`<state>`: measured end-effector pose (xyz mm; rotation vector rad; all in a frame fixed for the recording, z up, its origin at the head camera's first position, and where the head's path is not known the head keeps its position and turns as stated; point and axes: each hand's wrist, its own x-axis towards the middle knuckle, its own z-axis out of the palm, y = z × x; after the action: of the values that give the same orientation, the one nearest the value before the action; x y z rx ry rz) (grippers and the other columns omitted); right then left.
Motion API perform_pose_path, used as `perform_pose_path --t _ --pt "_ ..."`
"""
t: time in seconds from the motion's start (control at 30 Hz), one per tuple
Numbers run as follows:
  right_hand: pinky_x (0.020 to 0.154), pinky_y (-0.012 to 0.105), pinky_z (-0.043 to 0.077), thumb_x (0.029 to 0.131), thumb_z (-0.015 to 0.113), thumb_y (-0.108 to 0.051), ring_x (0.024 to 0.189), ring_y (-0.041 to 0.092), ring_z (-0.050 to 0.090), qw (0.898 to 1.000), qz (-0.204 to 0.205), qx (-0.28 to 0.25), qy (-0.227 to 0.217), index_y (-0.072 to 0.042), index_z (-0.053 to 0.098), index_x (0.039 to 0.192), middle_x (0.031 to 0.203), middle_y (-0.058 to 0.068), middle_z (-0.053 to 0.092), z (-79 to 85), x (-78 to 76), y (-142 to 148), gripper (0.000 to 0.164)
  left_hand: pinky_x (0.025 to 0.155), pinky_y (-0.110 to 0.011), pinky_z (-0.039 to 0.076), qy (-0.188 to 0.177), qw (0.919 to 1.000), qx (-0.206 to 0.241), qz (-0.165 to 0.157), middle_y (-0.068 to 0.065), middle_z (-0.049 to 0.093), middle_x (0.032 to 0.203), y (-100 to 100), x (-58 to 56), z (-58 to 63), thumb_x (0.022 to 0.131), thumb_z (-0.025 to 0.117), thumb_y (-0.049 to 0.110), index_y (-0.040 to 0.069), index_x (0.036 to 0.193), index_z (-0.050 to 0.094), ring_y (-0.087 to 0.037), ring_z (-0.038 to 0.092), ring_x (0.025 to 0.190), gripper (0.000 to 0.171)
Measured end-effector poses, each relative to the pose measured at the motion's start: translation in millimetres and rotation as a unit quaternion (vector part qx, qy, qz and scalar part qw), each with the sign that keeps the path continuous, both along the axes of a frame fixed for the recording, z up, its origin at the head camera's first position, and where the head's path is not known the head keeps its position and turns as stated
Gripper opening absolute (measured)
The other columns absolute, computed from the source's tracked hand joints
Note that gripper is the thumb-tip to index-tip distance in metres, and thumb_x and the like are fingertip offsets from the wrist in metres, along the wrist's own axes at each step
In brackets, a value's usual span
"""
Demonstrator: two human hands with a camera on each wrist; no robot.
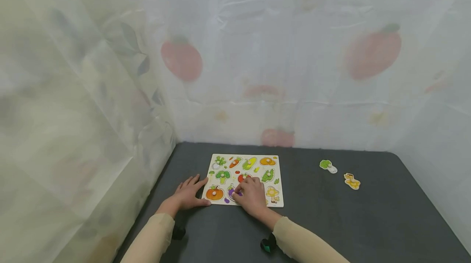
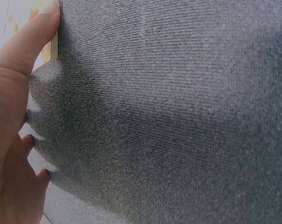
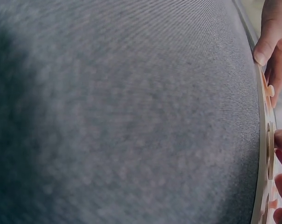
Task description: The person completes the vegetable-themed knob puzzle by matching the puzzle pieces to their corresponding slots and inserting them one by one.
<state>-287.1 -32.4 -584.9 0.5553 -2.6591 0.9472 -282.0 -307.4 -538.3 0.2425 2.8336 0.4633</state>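
A pale wooden puzzle board (image 1: 281, 197) with painted vegetable pieces lies on the dark table. My right hand (image 1: 254, 195) reaches over its lower middle and pinches the purple eggplant piece (image 1: 231, 192), partly covered by the fingers. Seen edge-on in the right wrist view, that eggplant piece (image 3: 271, 154) sits at the board's face, slightly proud of it. At the board's lower left corner, my left hand (image 1: 189, 194) has its fingers spread, with the thumb (image 2: 36, 32) on the board's edge. The pumpkin piece (image 1: 211, 194) is beside that thumb.
To the right of the board, a green-and-white leafy vegetable piece (image 1: 327, 166) and a yellow piece (image 1: 352, 182) lie on the table (image 1: 368, 222). Pale curtains (image 1: 294, 70) with printed fruit hang behind the table and along its sides.
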Motion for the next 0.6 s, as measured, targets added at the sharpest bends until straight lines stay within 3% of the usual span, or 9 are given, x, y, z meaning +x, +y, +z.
perform_pose_path --t 0.37,0.6 --pt "0.087 0.045 0.040 0.085 0.082 -0.035 0.103 0.024 0.050 1.000 -0.010 0.005 -0.003 -0.026 0.075 0.078 0.101 -0.004 0.062 -2.5 -1.1 -2 0.014 0.118 -0.069 0.009 0.012 0.9999 0.008 0.000 -0.018 0.021 0.167 -6 -2.7 -13.0 0.080 0.077 0.067 0.022 0.161 0.038 -0.046 0.016 0.152 0.101" --pt "0.088 0.046 0.040 0.085 0.083 -0.035 0.103 0.024 0.050 1.000 -0.011 -0.004 -0.009 -0.025 0.076 0.078 0.100 -0.004 0.062 -1.5 -0.2 -3 0.014 0.117 -0.071 0.010 0.009 0.9999 0.007 -0.005 -0.022 0.022 0.166 -4 -1.8 -8.0 0.081 0.077 0.066 0.017 0.161 0.038 -0.049 0.017 0.150 0.101"
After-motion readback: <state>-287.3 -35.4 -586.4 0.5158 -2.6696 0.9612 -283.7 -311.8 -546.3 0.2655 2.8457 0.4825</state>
